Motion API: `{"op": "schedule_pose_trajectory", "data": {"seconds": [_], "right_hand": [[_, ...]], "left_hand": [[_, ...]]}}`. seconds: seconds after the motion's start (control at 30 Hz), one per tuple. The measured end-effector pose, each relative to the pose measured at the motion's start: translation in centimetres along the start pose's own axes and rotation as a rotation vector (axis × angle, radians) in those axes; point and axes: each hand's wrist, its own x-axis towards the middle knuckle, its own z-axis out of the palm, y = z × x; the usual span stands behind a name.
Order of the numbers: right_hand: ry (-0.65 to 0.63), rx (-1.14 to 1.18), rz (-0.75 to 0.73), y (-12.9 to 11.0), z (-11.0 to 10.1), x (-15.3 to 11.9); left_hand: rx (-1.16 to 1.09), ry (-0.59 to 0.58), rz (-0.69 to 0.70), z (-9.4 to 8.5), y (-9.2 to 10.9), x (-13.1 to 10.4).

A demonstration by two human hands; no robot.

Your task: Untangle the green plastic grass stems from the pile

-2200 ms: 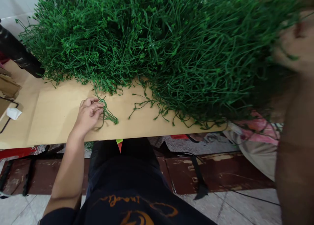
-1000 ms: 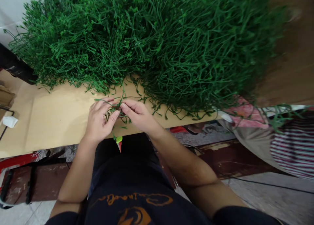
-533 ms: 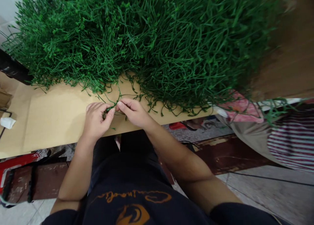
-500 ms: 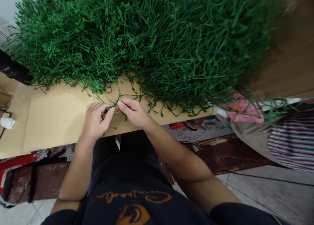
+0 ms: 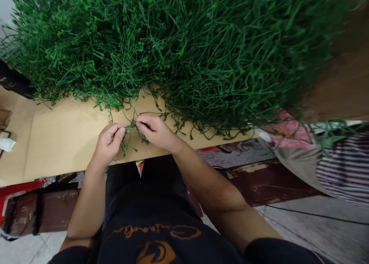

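A small green plastic sprig [image 5: 129, 127] with thin curling stems hangs between my two hands, over the cardboard-covered table [image 5: 60, 137]. My left hand [image 5: 109, 143] pinches it from the left with thumb and forefinger. From the right, the thumb and fingertips of my right hand [image 5: 155, 131] are closed on the sprig's upper part. Just beyond my hands rises a large heap of similar green stems [image 5: 173, 52], its loose ends trailing onto the cardboard.
A black cylindrical object [image 5: 15, 79] lies at the left edge of the heap. White paper [image 5: 7, 144] is at the far left. On the right are a pink cloth [image 5: 291, 129] and a person's striped clothing [image 5: 343, 171].
My hands have drawn slightly apart, the left one shifting a little left and down. More of the sprig shows between them, its stems spread below my fingers.
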Motion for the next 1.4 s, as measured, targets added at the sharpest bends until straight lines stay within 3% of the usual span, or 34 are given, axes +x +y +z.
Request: {"op": "schedule_pose_trajectory", "data": {"seconds": [0.17,0.47,0.77,0.93,1.0,1.07,1.13,1.27,1.4], "right_hand": [[0.043,-0.159,0.037,0.0,0.0,0.0],[0.048,-0.16,0.166,-1.1,0.4,1.3],[-0.024,0.089,0.291,-1.4,1.8,2.8],[0.275,-0.049,0.426,-0.4,-0.5,4.3],[0.323,-0.031,0.348,-1.3,-1.1,4.5],[0.263,0.055,0.177,-2.8,-1.0,4.3],[0.154,0.166,0.071,-4.2,-0.4,4.2],[0.036,0.315,0.126,-4.6,0.1,4.5],[-0.071,0.132,0.232,-3.2,-0.8,5.3]], "left_hand": [[0.051,-0.034,-0.006,0.6,0.8,-0.2],[0.248,0.034,0.14,1.0,1.2,-0.1],[0.359,0.09,0.199,0.3,1.1,-0.2],[0.26,0.096,0.277,-0.8,1.9,-1.2],[0.237,0.158,0.247,-1.5,1.6,-1.1],[0.226,0.228,0.183,-2.1,1.1,-0.4],[0.268,0.212,0.158,-2.7,0.7,0.5],[0.446,0.076,0.197,-3.2,0.8,1.8],[0.589,0.044,0.261,-3.0,0.9,2.7]]}}
